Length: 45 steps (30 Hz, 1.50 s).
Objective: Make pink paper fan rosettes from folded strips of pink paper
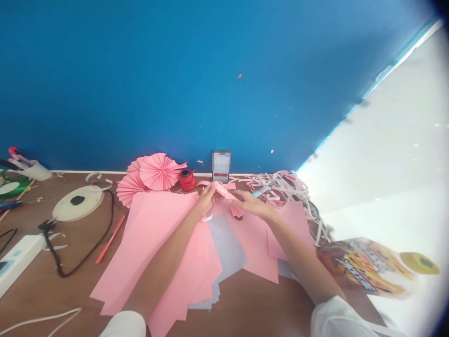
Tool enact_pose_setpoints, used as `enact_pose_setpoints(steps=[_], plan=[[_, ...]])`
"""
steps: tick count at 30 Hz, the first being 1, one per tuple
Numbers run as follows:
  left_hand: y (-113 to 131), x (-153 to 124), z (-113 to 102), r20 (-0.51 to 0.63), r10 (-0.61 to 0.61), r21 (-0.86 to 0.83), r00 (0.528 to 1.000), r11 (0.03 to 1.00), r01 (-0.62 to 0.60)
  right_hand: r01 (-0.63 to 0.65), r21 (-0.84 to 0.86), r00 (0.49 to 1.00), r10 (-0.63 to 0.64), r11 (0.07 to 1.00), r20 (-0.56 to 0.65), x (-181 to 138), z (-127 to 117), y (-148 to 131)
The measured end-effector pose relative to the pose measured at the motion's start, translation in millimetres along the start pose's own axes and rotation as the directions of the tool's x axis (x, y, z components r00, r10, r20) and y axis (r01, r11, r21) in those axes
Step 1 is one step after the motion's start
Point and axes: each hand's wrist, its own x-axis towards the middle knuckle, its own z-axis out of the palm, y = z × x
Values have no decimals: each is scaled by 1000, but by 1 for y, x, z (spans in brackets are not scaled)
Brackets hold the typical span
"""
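Note:
My left hand (206, 200) is closed around one end of a narrow strip of folded pink paper (221, 190), held above the sheets. From the other side my right hand (250, 203) has its fingers on the same folded paper, with the thumb below. Under the right fingers shows a pleated pink piece with a dark curved edge (238, 216); what it belongs to is partly hidden. Pink paper sheets (157, 224) lie fanned out beneath both forearms, with greyish-blue sheets (228, 248) among them.
Pink paper rosettes (161, 171) and a red round object (187, 180) stand by the blue wall. A phone (221, 166) leans there too. White paper strips (280, 182), a glue stick (261, 191) and a snack bag (368, 267) are right; a red pen (110, 239) and power strip (21, 260) left.

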Motion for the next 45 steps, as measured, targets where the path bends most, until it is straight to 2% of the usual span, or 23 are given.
enact_pose_setpoints(steps=[3,6,10,14,19,23,26,31,38,45], plan=[[3,0,2,5,21,-4,1000,1000,-21,-36,26,998,35,999,54,0,2,5],[4,-2,5,25,14,13,1000,1000,-14,-14,-78,1000,13,997,-15,2,0,9],[4,-4,8,13,18,116,1000,993,-19,37,-226,991,-65,974,-117,3,0,11],[6,-6,12,-2,19,148,1000,989,-18,10,-261,987,-51,965,-153,1,-1,9],[8,-5,11,-11,-21,85,1000,996,22,-44,-235,993,16,971,-117,-4,-5,1],[8,-4,6,38,-55,68,998,996,52,-90,-315,992,57,945,-112,-8,-11,-5],[8,-5,4,80,-92,71,993,994,86,-104,-355,994,88,929,-63,-11,-19,-3],[4,-5,1,106,-153,111,983,984,141,-143,-291,990,143,946,-22,-13,-38,6],[0,-3,1,34,-177,163,984,972,169,-100,-194,994,108,976,33,-20,-51,1],[0,-3,3,42,-196,196,980,963,185,-96,-176,995,90,980,-41,-24,-60,-4]])
